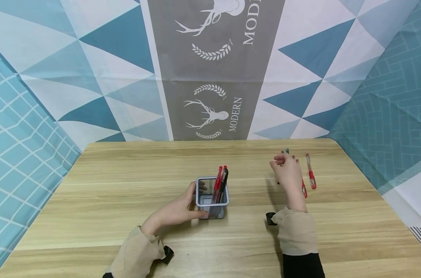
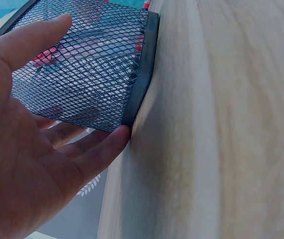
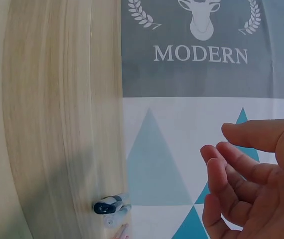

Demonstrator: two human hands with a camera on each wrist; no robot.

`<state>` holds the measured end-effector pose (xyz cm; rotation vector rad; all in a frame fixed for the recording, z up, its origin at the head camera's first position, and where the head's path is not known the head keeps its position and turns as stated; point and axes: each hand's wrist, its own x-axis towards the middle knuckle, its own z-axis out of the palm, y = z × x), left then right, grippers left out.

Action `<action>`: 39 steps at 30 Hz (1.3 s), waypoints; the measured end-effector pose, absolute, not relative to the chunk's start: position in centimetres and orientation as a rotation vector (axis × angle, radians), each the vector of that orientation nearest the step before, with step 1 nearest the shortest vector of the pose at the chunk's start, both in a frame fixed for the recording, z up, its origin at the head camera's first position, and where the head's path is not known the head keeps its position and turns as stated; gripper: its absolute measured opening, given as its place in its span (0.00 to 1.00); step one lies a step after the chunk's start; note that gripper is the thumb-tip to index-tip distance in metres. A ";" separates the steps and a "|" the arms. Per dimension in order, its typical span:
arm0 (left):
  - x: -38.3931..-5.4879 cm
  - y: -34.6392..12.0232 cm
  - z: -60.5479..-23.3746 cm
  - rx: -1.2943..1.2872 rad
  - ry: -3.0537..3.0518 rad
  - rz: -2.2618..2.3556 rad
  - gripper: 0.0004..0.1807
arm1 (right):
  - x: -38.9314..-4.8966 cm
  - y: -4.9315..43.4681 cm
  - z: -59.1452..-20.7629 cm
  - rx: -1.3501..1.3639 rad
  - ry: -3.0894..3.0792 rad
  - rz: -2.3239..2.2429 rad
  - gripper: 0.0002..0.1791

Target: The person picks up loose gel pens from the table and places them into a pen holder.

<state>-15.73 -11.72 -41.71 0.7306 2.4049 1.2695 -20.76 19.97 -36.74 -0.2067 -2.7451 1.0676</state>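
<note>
My left hand [image 1: 178, 209] grips a square metal mesh pen holder [image 1: 213, 205] standing on the table. In the left wrist view, the thumb of that hand [image 2: 37, 164] lies along the near mesh wall [image 2: 89, 69] and the fingers reach round the lower side. Red pens [image 1: 217, 185] and a black pen [image 1: 224, 180] lean in the holder's right side. On the right, my right hand [image 1: 289, 174] is raised above several pens, its fingers loosely bent with nothing between them. The right wrist view shows this hand [image 3: 251, 186] well apart from a dark-tipped pen [image 3: 107, 205].
A red pen [image 1: 311, 172] lies right of the right hand, with another red pen [image 1: 304, 189] beside it. A green-ended pen [image 1: 287, 150] shows behind the fingers, partly hidden. The wooden table [image 1: 245, 247] ends at a patterned cloth backdrop [image 1: 210, 69].
</note>
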 end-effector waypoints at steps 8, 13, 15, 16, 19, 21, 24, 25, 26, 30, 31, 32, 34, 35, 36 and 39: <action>-15.7 -11.8 -41.8 0.742 2.401 1.288 0.48 | -20.7 20.5 -36.7 -0.276 -2.836 1.007 0.18; -15.7 -11.8 -41.8 0.737 2.405 1.278 0.48 | -20.7 20.8 -36.8 -0.351 -2.935 0.937 0.19; -15.7 -11.7 -41.7 0.735 2.405 1.275 0.49 | -20.8 20.8 -36.9 -0.379 -2.963 0.899 0.21; -15.7 -11.7 -41.7 0.739 2.406 1.276 0.49 | -20.9 20.9 -37.0 -0.394 -2.973 0.881 0.22; -15.7 -11.7 -41.7 0.739 2.411 1.271 0.50 | -21.0 21.0 -37.2 -0.440 -3.002 0.837 0.23; -15.7 -11.7 -41.7 0.739 2.411 1.275 0.50 | -21.0 21.1 -37.4 -0.469 -3.024 0.819 0.23; -15.7 -11.7 -41.7 0.739 2.407 1.281 0.49 | -21.1 21.3 -37.7 -0.498 -3.047 0.826 0.19; -15.7 -11.7 -41.7 0.738 2.405 1.282 0.49 | -21.1 21.4 -37.8 -0.503 -3.054 0.834 0.17; -15.7 -11.7 -41.8 0.741 2.403 1.286 0.49 | -21.2 21.4 -37.9 -0.506 -3.063 0.832 0.15; -15.8 -11.7 -41.8 0.748 2.400 1.288 0.48 | -21.3 21.7 -38.4 -0.504 -3.091 0.852 0.16; -15.8 -11.7 -41.8 0.748 2.397 1.289 0.48 | -21.4 21.7 -38.5 -0.500 -3.101 0.850 0.17; -15.8 -11.7 -41.8 0.750 2.393 1.295 0.48 | -21.4 21.7 -38.6 -0.499 -3.111 0.847 0.18; -15.8 -11.7 -41.8 0.749 2.388 1.300 0.48 | -21.5 21.8 -38.8 -0.503 -3.120 0.847 0.18; -15.9 -11.7 -41.8 0.750 2.388 1.302 0.48 | -21.5 21.8 -38.9 -0.510 -3.127 0.843 0.18; -15.8 -11.7 -41.8 0.751 2.389 1.301 0.49 | -21.5 21.8 -38.9 -0.510 -3.130 0.836 0.19; -15.9 -11.7 -41.9 0.750 2.398 1.297 0.49 | -21.5 21.8 -39.1 -0.504 -3.132 0.810 0.19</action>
